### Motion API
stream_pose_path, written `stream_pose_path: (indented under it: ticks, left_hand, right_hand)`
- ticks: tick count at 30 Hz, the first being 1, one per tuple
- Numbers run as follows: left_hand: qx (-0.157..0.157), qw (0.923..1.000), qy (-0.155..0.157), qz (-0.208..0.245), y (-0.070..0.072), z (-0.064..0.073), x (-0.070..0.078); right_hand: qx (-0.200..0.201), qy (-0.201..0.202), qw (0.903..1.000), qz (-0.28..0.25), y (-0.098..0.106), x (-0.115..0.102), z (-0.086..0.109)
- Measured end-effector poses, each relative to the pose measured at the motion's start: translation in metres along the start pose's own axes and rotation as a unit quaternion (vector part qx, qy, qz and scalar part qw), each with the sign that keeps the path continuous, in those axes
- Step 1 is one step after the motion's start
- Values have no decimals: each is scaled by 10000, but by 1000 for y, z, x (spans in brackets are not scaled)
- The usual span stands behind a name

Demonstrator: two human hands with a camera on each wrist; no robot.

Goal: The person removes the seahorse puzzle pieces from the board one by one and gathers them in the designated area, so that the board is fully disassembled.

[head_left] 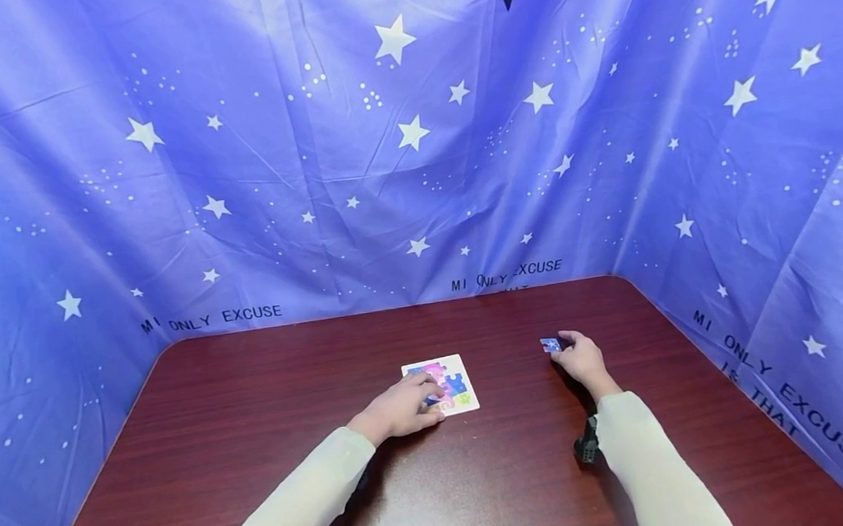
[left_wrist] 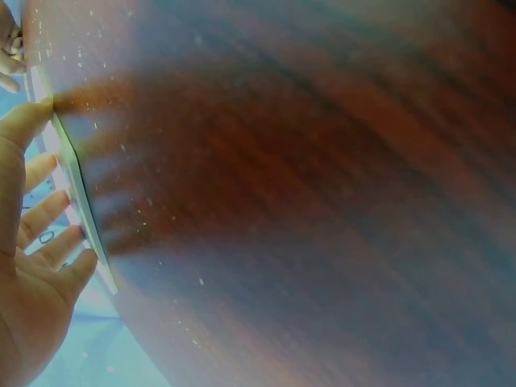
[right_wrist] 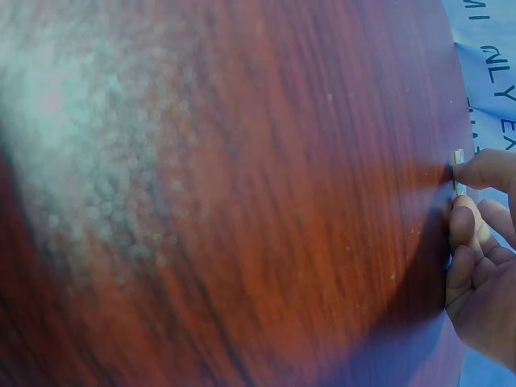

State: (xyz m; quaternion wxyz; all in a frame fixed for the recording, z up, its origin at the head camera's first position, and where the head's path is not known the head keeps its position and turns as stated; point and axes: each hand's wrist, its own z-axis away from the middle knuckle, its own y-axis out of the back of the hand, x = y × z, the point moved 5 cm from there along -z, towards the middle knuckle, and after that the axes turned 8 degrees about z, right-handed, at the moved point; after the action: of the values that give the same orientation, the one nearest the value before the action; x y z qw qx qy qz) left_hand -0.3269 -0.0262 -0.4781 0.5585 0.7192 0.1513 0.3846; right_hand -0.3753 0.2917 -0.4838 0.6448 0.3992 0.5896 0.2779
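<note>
- Pale sleeves point(head_left: 296, 508) closest to camera, both forearms reaching in over the table.
- Left hand point(head_left: 402, 407): fingers spread, laid over the left part of the jigsaw board, thumb at its near edge. Left wrist view shows the fingertips along the board, seen edge-on.
- Jigsaw board point(head_left: 471, 391): flat on the table, around mid-table, white border, pink, blue and yellow-green sections. White area visible toward its far right corner. Left hand covers some of the face, so can't read the full picture.
- Right hand point(head_left: 584, 359): thumb and finger pinching a loose jigsaw piece, other fingers curled in.
- Jigsaw piece point(head_left: 550, 344): blue with a white star, well apart from the board, off to its right. Can't tell if it touches the tabletop.
- Black device point(head_left: 587, 444) under the right forearm, near the cuff.
- Table point(head_left: 267, 393): dark red-brown wood grain, glare on the near part.
- Curtain point(head_left: 350, 135) behind and both sides: blue-violet, white stars, black lettering.
</note>
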Motion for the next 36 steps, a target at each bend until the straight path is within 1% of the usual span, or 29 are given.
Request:
stream_pose_path:
  ticks: [4, 7, 15, 18, 21, 24, 28, 33, 36]
  left_hand:
    - [51, 9999, -79, -41, 0, 0, 1]
    - [31, 10000, -75, -47, -2, 0, 1]
    - [-31, 9999, 95, -75, 0, 1, 2]
    - [-24, 9999, 99, -95, 0, 2, 2]
    - [48, 9999, 20, -93, 1, 2, 2]
    - [198, 9998, -79, -63, 2, 4, 1]
    - [333, 9994, -74, -72, 2, 6, -3]
    - [331, 9993, 167, -64, 4, 10, -9]
    - [323, 9988, 361, -36, 6, 12, -11]
  right_hand:
    - [16, -5, 10000, -69, 0, 1, 0]
    - [-35, -45, 9999, -157, -1, 3, 1]
    - [-128, -146, 9989, -421, 3, 3, 4]
    - [-100, -195, 9987, -456, 4, 2, 4]
    - [-34, -168, 9989, -434, 5, 0, 4]
    - [-7, -134, 9989, -450, 5, -2, 5]
    - [-22, -107, 9987, -494, 5, -6, 5]
    - [-35, -8, 9988, -484, 3, -11, 6]
    - [52, 90, 9990, -430, 3, -16, 7]
